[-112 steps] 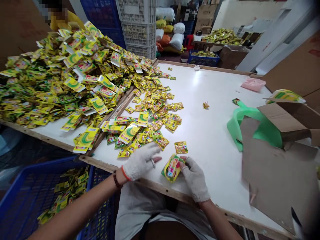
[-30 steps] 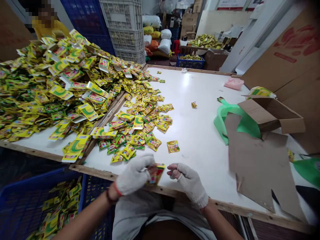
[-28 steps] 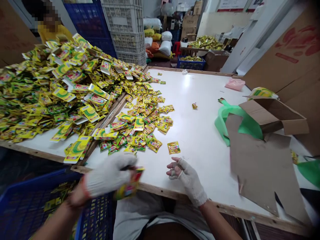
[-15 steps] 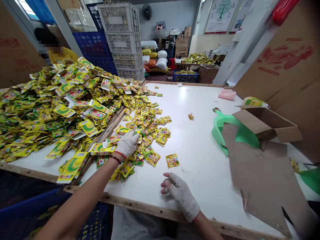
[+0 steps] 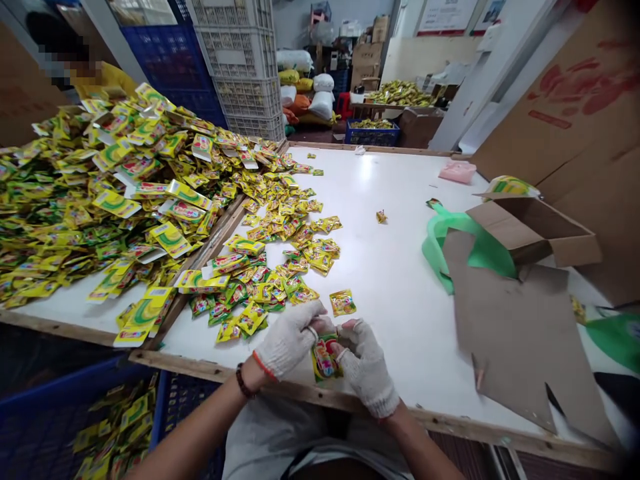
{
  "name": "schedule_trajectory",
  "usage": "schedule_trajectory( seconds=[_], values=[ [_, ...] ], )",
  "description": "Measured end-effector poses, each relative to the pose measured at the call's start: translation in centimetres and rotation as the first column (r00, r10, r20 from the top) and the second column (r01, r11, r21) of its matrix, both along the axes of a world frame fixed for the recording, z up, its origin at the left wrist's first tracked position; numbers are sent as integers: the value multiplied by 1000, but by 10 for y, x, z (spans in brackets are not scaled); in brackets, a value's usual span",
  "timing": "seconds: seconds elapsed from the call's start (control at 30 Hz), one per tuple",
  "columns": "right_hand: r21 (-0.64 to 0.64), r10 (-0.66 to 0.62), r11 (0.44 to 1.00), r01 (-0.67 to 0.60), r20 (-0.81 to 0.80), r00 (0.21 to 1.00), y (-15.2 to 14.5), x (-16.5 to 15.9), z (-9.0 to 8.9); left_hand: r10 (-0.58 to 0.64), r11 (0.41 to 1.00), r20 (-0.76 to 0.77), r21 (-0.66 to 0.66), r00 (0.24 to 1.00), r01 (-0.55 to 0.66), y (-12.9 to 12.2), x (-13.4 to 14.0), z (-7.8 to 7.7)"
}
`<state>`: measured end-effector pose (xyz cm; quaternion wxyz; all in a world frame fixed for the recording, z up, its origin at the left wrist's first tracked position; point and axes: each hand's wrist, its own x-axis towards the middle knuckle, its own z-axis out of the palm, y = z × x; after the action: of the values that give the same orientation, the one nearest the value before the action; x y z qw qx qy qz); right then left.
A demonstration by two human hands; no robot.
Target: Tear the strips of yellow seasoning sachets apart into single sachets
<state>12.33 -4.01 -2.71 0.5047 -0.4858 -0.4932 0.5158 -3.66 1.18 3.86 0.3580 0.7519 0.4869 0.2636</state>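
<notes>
My left hand (image 5: 290,340), in a white knitted glove with bare fingertips, is closed at the upper left of a small yellow-green packet (image 5: 327,360). My right hand (image 5: 369,367), gloved the same way, has its thumb and fingers closed on the packet's right side. The packet hangs upright between both hands, over the table's front edge. Just beyond my hands a single yellow packet (image 5: 343,303) lies flat on the white table (image 5: 390,280). To the left, a loose spread of similar packets (image 5: 265,287) includes a few flat yellow cartons (image 5: 203,281).
A wooden strip (image 5: 210,240) separates a large heap of packets and cartons (image 5: 125,173) on the left. At right lie a green dustpan (image 5: 450,233), a cardboard sheet (image 5: 515,340) and an open box (image 5: 540,230). A blue crate (image 5: 60,413) stands below; another person (image 5: 100,77) is far left.
My left hand has come from the packet spread toward my right hand and now grips a packet. My right hand has closed on the same packet. The view has tilted downward.
</notes>
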Motion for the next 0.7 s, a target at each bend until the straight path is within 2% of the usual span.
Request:
schedule_trajectory(
  seconds=[0.07,0.1,0.13,0.2,0.3,0.4,0.5,0.57,0.63,0.7],
  values=[
    [-74,-38,997,35,-46,998,-3,1,-4,210,976,178,-92,961,-196,-14,6,-20],
    [-91,-50,995,45,-49,998,-5,2,-6,287,954,248,-157,925,-254,-20,6,-29],
    [-100,-50,994,46,-38,998,-6,3,-6,323,939,304,-224,896,-263,-27,7,-37],
    [-118,-30,993,30,5,1000,-7,6,-6,319,925,386,-325,866,-196,-37,7,-50],
    [-127,-5,992,17,95,995,-7,13,-2,306,916,441,-378,844,-135,-43,8,-62],
    [-52,-26,998,38,217,976,-7,21,0,267,935,396,-328,879,-136,-39,8,-59],
    [24,-20,1000,13,318,948,-9,28,0,78,973,369,-231,926,10,-33,9,-47],
    [46,25,998,-44,353,935,-9,32,2,-4,971,383,-220,924,95,-30,10,-40],
    [44,55,996,-78,388,920,-7,35,4,34,960,392,-268,919,79,-28,13,-38],
    [19,74,996,-91,423,903,-3,37,8,135,937,435,-348,890,28,-27,16,-41]
  ],
)
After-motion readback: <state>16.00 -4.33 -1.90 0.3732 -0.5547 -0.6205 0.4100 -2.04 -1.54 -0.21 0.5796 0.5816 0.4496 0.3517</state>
